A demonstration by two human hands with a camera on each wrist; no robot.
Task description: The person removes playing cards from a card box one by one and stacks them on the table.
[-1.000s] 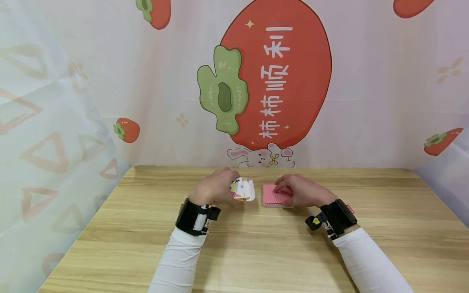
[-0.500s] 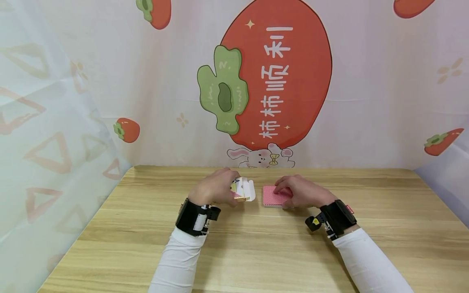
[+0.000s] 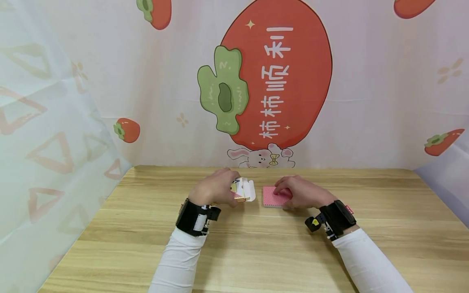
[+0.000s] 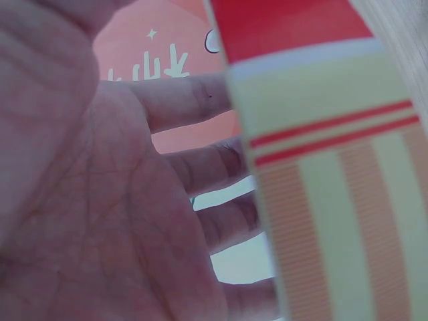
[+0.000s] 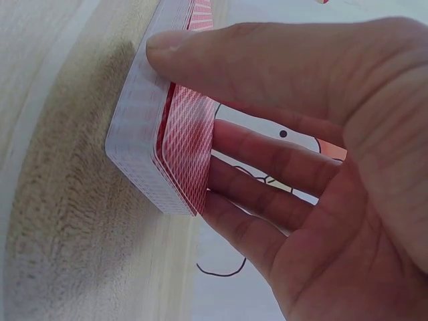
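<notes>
My left hand (image 3: 214, 188) holds a playing-card box (image 3: 250, 191) by its sides, its white end flap open and pointing right. In the left wrist view the box (image 4: 328, 154) shows red, cream and tan stripes, and the fingertips pass behind its edge. To the right of the box, a deck of red-backed playing cards (image 3: 271, 196) lies face down on the table. My right hand (image 3: 307, 192) grips it. From the right wrist view, the thumb presses the side of the deck (image 5: 137, 124) and the other fingers reach its patterned back; a slight gap shows between cards near the top.
The wooden table (image 3: 249, 252) runs back to a fabric backdrop (image 3: 168, 81) printed with persimmons, writing and a rabbit. A short gap of table separates the box flap from the deck. Both wrists wear black camera straps.
The far edge of the deck has come slightly nearer, and its stepped front edge looks more even. My right hand has shifted very little; my left hand and the box stay put.
</notes>
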